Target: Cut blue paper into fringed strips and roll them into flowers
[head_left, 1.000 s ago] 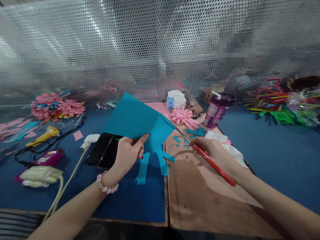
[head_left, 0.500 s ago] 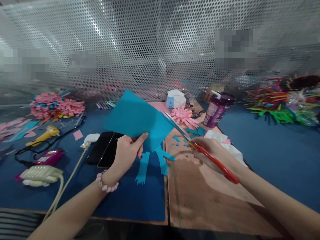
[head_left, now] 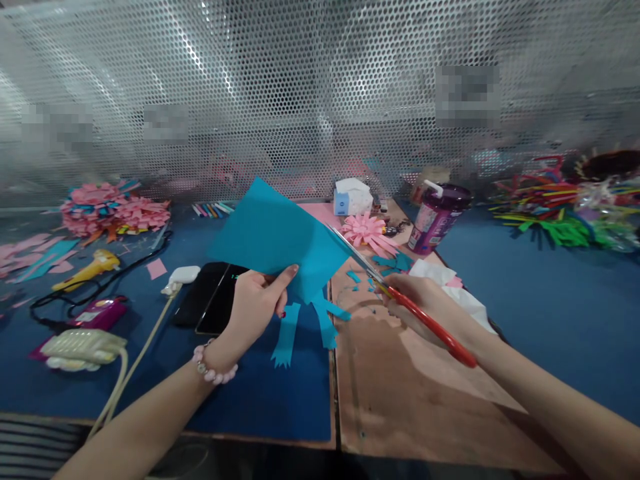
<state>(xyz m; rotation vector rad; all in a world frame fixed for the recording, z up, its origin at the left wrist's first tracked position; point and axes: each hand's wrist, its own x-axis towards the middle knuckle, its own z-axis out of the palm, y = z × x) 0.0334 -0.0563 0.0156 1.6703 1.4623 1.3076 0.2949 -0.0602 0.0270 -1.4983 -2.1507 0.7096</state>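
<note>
The left hand [head_left: 260,299] pinches a blue paper sheet [head_left: 273,233] mid-frame; the right hand [head_left: 420,300] grips red-handled metal scissors [head_left: 431,327] (right of centre).

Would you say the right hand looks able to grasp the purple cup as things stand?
Probably not yet: the right hand is occupied by the red-handled scissors. Otherwise, the purple cup stands just beyond that hand, with no tall object visibly between.
</note>
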